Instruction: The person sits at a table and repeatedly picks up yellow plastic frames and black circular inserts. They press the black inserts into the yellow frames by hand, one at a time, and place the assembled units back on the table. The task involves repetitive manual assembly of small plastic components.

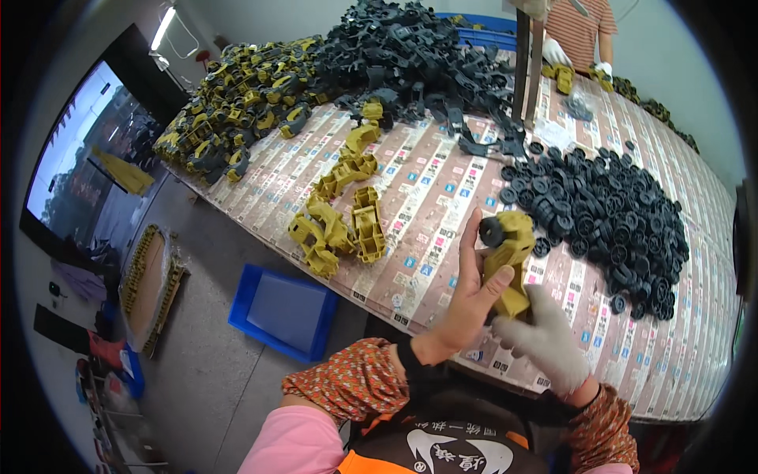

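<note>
My bare left hand (pixel 466 304) grips a yellow plastic toy vehicle body (pixel 512 245) above the table's near edge, with its thumb laid along the side. One black wheel (pixel 491 231) sits at the upper end of the body. My right hand (pixel 545 336), in a pale grey glove, closes around the body's lower end; its fingertips are partly hidden, so any small part there cannot be seen. To the left, several more yellow bodies (pixel 367 225) lie in a loose row. A large heap of black wheels (pixel 608 217) spreads on the right.
At the back rise a pile of black plastic parts (pixel 387 47) and a pile of yellow-and-black assemblies (pixel 253 91). A metal post (pixel 529 71) stands on the table (pixel 442 189). Across it, a gloved person (pixel 580 39) handles yellow pieces. A blue bin (pixel 284 308) rests on the floor.
</note>
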Action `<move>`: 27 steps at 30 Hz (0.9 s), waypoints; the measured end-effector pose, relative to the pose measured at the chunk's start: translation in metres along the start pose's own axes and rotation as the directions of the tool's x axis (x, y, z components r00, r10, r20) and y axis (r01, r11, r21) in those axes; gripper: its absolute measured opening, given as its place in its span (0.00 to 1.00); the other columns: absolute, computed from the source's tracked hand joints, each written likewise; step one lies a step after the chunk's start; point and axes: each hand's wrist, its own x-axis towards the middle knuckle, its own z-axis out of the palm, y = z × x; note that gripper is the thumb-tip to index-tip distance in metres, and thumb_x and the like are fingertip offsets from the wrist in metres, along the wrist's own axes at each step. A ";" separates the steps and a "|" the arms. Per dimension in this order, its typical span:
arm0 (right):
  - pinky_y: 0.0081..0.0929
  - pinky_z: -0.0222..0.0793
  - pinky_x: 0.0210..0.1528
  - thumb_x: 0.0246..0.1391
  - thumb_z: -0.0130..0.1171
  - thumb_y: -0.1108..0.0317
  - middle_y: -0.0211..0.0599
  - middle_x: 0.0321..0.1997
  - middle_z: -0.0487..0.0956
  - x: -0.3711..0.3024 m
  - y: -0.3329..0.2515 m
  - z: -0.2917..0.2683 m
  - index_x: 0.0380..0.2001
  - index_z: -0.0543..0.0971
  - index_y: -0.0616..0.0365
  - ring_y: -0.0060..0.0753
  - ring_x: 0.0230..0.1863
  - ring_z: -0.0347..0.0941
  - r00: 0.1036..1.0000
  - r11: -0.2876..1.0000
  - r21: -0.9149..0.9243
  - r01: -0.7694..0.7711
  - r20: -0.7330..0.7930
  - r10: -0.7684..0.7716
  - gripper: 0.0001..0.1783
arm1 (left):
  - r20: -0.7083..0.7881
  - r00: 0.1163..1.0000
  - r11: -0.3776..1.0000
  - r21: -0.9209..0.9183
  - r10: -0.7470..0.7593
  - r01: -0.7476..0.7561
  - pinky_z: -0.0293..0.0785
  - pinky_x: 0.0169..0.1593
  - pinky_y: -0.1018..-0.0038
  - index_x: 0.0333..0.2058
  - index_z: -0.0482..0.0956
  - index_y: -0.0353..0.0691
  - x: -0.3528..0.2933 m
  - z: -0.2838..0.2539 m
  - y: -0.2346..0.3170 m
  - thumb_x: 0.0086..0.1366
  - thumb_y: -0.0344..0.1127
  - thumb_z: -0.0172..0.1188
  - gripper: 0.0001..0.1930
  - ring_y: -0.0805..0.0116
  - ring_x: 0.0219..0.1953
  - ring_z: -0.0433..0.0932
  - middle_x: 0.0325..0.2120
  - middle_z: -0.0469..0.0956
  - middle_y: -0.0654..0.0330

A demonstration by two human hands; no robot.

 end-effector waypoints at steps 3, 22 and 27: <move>0.23 0.73 0.20 0.59 0.66 0.56 0.40 0.33 0.83 0.046 -0.016 -0.033 0.44 0.79 0.66 0.27 0.21 0.78 0.987 0.937 0.310 -0.158 0.024 0.158 0.22 | 0.011 0.998 0.985 0.164 -0.054 0.051 0.66 0.70 0.66 0.78 0.51 0.46 0.023 -0.039 0.002 0.78 0.34 0.58 0.36 0.65 0.67 0.68 0.65 0.69 0.53; 0.23 0.78 0.32 0.68 0.59 0.62 0.35 0.43 0.77 0.184 -0.048 -0.145 0.57 0.75 0.68 0.23 0.34 0.78 0.923 0.992 0.025 0.121 -0.370 -0.103 0.23 | -0.495 0.867 -0.418 0.800 -0.056 0.430 0.68 0.65 0.37 0.69 0.69 0.47 0.266 -0.342 0.081 0.64 0.57 0.67 0.39 0.42 0.66 0.75 0.63 0.79 0.47; 0.22 0.78 0.34 0.60 0.59 0.69 0.33 0.43 0.80 0.119 -0.031 -0.120 0.54 0.78 0.67 0.22 0.38 0.79 0.958 0.993 -0.117 -0.004 -0.284 -0.029 0.20 | -0.384 0.917 -0.193 0.913 -0.109 0.359 0.78 0.59 0.54 0.67 0.66 0.30 0.273 -0.379 0.067 0.60 0.53 0.71 0.44 0.38 0.58 0.83 0.55 0.82 0.35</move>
